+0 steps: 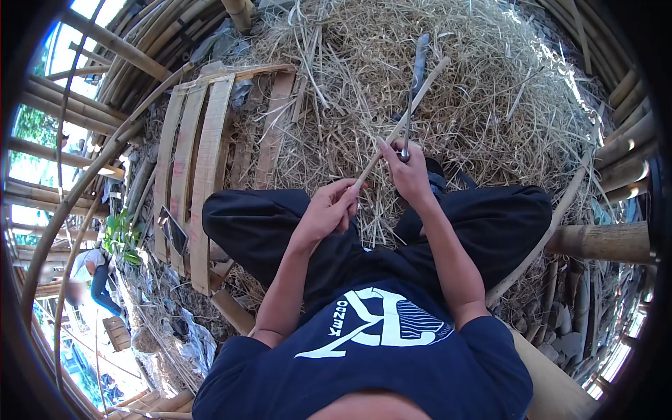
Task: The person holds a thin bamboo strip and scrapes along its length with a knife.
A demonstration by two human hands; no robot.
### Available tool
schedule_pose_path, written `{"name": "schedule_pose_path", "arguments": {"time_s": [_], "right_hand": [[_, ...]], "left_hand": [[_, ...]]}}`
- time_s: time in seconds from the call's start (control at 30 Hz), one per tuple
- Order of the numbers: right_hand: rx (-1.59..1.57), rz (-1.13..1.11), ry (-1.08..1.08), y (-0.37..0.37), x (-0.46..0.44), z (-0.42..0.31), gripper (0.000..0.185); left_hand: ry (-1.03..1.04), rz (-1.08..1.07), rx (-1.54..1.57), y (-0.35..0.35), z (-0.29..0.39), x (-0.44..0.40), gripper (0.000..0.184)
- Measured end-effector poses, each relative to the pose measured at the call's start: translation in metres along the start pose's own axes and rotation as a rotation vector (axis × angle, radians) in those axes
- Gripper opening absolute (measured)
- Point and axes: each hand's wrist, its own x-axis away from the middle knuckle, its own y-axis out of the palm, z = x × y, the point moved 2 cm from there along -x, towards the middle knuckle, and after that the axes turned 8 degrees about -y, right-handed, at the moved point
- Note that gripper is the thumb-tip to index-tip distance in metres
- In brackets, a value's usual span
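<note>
A long, thin bamboo strip (pixel 428 82) runs up and away from my hands, slanting to the right. My left hand (pixel 332 208) is closed around its near end, in front of my crossed legs. My right hand (pixel 409 171) grips a knife (pixel 421 59) by its handle, with the long narrow blade pointing away from me. The blade crosses the strip a little beyond my right fingers. My right thumb lies close to the strip; whether it presses on it I cannot tell.
Dry shavings (pixel 483 105) form a heap ahead of my legs. On the left lies a slatted wooden pallet (pixel 183 164) with a dark phone-like object (pixel 172 231) on it. Bamboo poles (pixel 602 243) surround the spot. Another person (pixel 105 283) bends over at far left.
</note>
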Motion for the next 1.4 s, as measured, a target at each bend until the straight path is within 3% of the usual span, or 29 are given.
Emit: {"name": "schedule_pose_path", "arguments": {"time_s": [0.13,0.2,0.27,0.33,0.4,0.43,0.53,0.67,0.77,0.83,0.87,0.9,0.97,1.13,1.2,1.3,1.4], "right_hand": [[0.103,0.019,-0.177,-0.004,0.005,-0.002,0.036],[0.114,0.047,-0.243,-0.012,0.008,-0.006,0.036],[0.619,-0.071,-0.163,-0.021,0.019,-0.021,0.032],[0.733,-0.12,-0.111,-0.02,0.028,-0.022,0.026],[0.9,-0.184,-0.17,-0.016,0.03,-0.001,0.028],[0.942,-0.22,-0.167,-0.015,0.029,0.007,0.027],[1.003,-0.191,-0.113,-0.011,0.019,0.029,0.021],[1.009,-0.177,-0.206,-0.008,0.013,0.005,0.024],[1.024,-0.194,-0.348,-0.011,-0.003,0.024,0.024],[1.104,-0.077,-0.333,-0.024,-0.029,0.055,0.022],[1.041,0.079,-0.085,-0.051,-0.046,0.064,0.024],[1.04,0.043,0.136,-0.063,-0.054,0.01,0.03],[1.238,0.027,0.053,-0.079,-0.066,0.01,0.034],[1.233,0.051,0.104,-0.087,-0.074,0.021,0.034],[1.193,0.176,0.149,-0.105,-0.076,0.027,0.033],[1.183,0.114,0.141,-0.107,-0.079,0.028,0.034],[1.062,0.118,0.088,-0.086,-0.068,0.036,0.036]], "left_hand": [[0.143,-0.001,-0.021,0.006,0.012,-0.013,0.031],[0.121,0.03,-0.002,0.005,0.011,-0.018,0.031],[0.133,-0.01,0.089,0.003,0.009,-0.022,0.032],[0.155,-0.002,0.137,0.003,0.0,-0.028,0.029],[0.239,0.073,-0.092,-0.001,-0.01,-0.038,0.024],[0.261,0.113,-0.058,0.006,0.0,-0.03,0.018],[0.282,0.138,-0.158,0.006,-0.003,-0.032,0.017],[0.261,0.119,-0.08,0.006,0.0,-0.027,0.018],[0.271,0.158,-0.151,0.003,-0.014,-0.035,0.025],[0.257,0.132,-0.1,0.002,-0.002,-0.022,0.025],[0.241,0.111,-0.045,0.002,-0.001,-0.015,0.026],[0.224,0.109,-0.062,0.006,-0.008,-0.007,0.027],[0.227,0.128,-0.028,0.004,-0.03,-0.003,0.028],[0.163,0.11,-0.026,0.001,-0.017,0.005,0.03],[0.138,0.124,-0.088,-0.003,-0.014,0.016,0.032],[0.178,0.215,-0.271,-0.005,-0.017,0.026,0.033],[0.161,0.244,-0.203,-0.009,-0.013,0.016,0.032]]}}
